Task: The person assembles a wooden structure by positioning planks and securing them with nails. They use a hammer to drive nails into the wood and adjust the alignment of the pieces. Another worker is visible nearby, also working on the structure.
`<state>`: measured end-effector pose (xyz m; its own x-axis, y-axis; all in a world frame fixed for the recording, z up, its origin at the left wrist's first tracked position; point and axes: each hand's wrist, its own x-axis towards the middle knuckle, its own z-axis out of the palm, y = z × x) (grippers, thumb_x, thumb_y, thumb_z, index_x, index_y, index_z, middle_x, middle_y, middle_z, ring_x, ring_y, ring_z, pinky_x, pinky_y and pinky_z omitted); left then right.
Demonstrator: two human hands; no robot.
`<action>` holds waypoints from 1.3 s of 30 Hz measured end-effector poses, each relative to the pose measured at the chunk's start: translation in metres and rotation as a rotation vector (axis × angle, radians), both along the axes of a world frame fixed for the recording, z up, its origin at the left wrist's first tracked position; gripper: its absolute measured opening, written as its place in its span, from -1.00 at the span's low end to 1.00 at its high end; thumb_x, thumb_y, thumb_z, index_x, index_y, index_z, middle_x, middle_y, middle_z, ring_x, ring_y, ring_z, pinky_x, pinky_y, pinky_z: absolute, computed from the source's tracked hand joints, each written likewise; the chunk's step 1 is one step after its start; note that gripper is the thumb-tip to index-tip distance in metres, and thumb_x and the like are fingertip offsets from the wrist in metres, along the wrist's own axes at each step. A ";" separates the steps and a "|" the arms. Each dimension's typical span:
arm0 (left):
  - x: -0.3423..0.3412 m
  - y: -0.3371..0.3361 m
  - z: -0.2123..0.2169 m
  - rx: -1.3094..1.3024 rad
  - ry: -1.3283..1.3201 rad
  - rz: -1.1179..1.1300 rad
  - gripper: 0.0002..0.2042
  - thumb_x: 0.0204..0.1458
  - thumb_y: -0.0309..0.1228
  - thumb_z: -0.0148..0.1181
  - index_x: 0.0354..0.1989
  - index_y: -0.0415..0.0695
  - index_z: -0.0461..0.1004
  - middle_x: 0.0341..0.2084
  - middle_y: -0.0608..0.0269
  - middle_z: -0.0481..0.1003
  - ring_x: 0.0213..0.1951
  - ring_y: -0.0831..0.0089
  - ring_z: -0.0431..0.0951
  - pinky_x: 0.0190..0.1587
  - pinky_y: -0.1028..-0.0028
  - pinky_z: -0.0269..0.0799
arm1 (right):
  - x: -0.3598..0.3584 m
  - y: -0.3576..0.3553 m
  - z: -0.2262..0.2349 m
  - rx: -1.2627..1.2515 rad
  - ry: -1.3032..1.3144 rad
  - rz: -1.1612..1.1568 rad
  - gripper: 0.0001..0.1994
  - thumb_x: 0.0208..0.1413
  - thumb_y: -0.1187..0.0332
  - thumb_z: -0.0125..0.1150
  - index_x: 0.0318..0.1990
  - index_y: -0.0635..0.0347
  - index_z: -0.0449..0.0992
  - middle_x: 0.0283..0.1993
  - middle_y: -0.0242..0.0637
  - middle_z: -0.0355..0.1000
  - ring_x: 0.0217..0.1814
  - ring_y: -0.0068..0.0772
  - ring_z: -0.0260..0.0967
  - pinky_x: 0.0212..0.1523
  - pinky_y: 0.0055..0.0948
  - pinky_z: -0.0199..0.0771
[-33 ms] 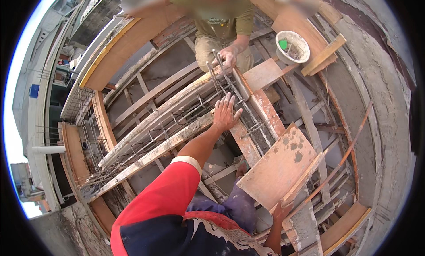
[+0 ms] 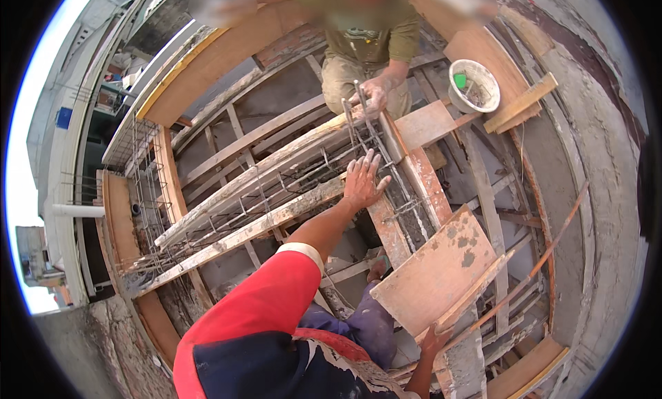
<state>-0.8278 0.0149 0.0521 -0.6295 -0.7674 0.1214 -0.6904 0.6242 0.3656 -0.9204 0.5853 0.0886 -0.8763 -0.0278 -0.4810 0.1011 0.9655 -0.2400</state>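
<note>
Left fingers [image 2: 369, 162] spread by rebar [image 2: 392, 168], right fingers [image 2: 433, 332] (partly hidden) gripping plywood board [image 2: 436, 273]

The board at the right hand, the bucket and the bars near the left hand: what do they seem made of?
Board: probably plywood, matt, being a thin, flat reddish-tan sheet with grey splatters. Bucket: likely plastic, off-white, judging by its smooth round rim. Bars: apparently steel, dull grey, given their slim, rod-like shape.
</note>
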 end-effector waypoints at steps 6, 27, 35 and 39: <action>-0.036 -0.021 0.031 0.202 -0.270 0.146 -0.37 0.34 0.17 -0.16 0.36 -0.03 0.36 0.42 0.08 0.25 0.13 0.05 0.49 0.21 0.02 0.21 | -0.059 -0.041 0.047 -0.047 -0.011 0.069 0.01 0.18 0.05 0.39 0.51 0.55 -0.08 0.55 0.39 -0.05 0.62 0.24 -0.07 0.58 -0.04 -0.06; -0.071 -0.030 0.024 0.035 -0.147 0.033 -0.78 0.12 -0.32 0.27 -0.09 -0.02 0.67 0.19 0.08 0.47 -0.31 0.26 0.54 -0.13 0.22 0.36 | -0.553 -0.713 -0.171 -0.457 0.415 0.890 -0.87 0.13 0.43 0.32 -0.19 0.20 0.66 -0.18 0.06 0.59 -0.08 0.08 0.58 -0.07 -0.05 0.53; -0.067 -0.031 0.014 0.076 -0.212 0.038 -0.70 0.05 -0.27 0.24 -0.07 -0.06 0.67 0.19 -0.08 0.45 -0.19 0.17 0.55 -0.12 0.18 0.35 | -0.590 -0.753 -0.215 -0.208 0.421 0.885 -0.80 0.11 0.28 0.40 -0.19 0.20 0.70 -0.17 0.04 0.62 -0.06 0.07 0.60 -0.03 -0.07 0.61; -0.066 -0.035 0.013 0.092 -0.194 0.006 -0.71 0.08 -0.26 0.20 -0.08 -0.06 0.67 0.17 -0.13 0.45 -0.13 0.08 0.56 -0.09 0.16 0.36 | -0.595 -0.754 -0.235 -0.163 0.411 0.696 -0.81 0.09 0.30 0.38 -0.21 0.20 0.71 -0.19 0.00 0.63 -0.05 0.05 0.61 -0.05 -0.09 0.64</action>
